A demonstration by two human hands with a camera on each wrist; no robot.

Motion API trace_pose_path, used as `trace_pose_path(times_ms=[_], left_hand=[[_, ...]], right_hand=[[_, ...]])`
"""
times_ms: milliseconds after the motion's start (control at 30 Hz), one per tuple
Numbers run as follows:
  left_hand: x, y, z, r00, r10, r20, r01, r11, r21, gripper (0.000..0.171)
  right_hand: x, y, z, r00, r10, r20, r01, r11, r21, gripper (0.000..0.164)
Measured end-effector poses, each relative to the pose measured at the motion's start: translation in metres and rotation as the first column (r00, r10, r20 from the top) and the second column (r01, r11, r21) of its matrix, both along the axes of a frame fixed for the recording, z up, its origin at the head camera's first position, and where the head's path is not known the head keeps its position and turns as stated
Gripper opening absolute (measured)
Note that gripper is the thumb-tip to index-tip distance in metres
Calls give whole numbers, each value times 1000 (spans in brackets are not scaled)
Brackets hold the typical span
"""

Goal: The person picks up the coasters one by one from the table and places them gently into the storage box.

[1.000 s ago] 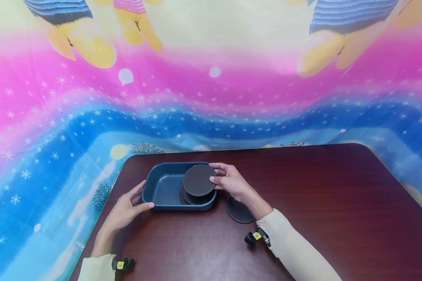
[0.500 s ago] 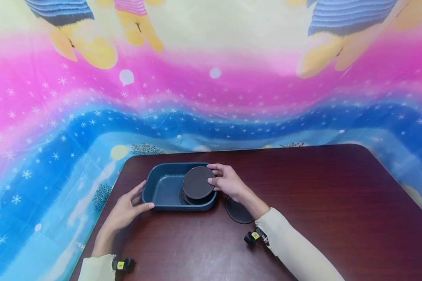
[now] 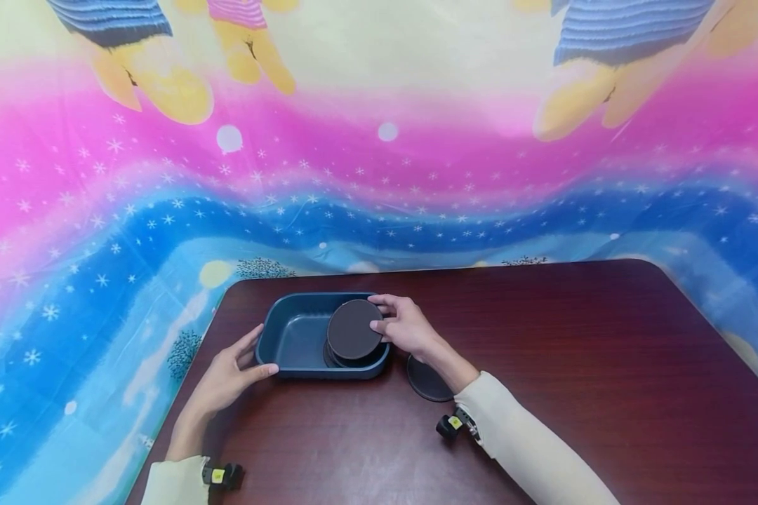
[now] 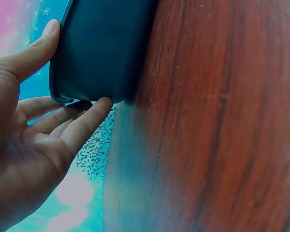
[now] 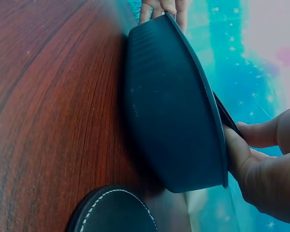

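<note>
A dark blue plastic tray [image 3: 293, 344] with rounded corners and a raised rim stands near the table's back left. My left hand [image 3: 230, 379] holds its left end, thumb at the front corner and fingers along the side. My right hand [image 3: 410, 326] pinches a round brown coaster [image 3: 354, 330] by its right edge, thumb on top. This coaster is slightly tilted over the tray's right half. Other round dark coasters [image 3: 330, 356] show beneath it inside, mostly hidden. In the right wrist view, a black coaster with white stitching [image 5: 121, 212] lies on the table outside the tray.
The dark red wooden table [image 3: 575, 365] spreads out to the right and front. Behind it hangs a patterned pink and blue cloth [image 3: 480, 168]. A small black device [image 3: 224, 477] is strapped at the left wrist.
My right hand has moved slightly left and down with the coaster, which now sits a little lower over the stack. The left hand and the tray have stayed put.
</note>
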State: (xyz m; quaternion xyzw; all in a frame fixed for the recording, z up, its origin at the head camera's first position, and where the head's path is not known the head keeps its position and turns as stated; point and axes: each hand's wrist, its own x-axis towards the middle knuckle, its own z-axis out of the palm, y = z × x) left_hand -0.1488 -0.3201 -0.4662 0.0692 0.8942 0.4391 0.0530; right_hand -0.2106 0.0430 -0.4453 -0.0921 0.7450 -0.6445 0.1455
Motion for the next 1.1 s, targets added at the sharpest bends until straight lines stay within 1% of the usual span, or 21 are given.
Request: trace_pose_path(times_ms=[133,600,833,933,1100], left_hand=[[0,1,0,1000,0,2,0,1000,-1,92],[2,2,2,1000,-3,-5,3,1000,-1,92],[3,2,0,1000,-2,-5,2,1000,-6,91],[2,1,0,1000,3,-3,-3,1000,-11,91],[1,1,1,1000,0,-5,0,1000,-13,91]], right_hand=[[0,-2,-1,1000,-9,-5,9,1000,19,53],[5,-4,2,999,2,-37,1,997,71,53],[6,-5,2,999,10,-40,-7,997,77,53],[5,-5,3,998,14,-53,-9,995,98,52],[4,-6,4,996,29,-84,-15,986,165,51]])
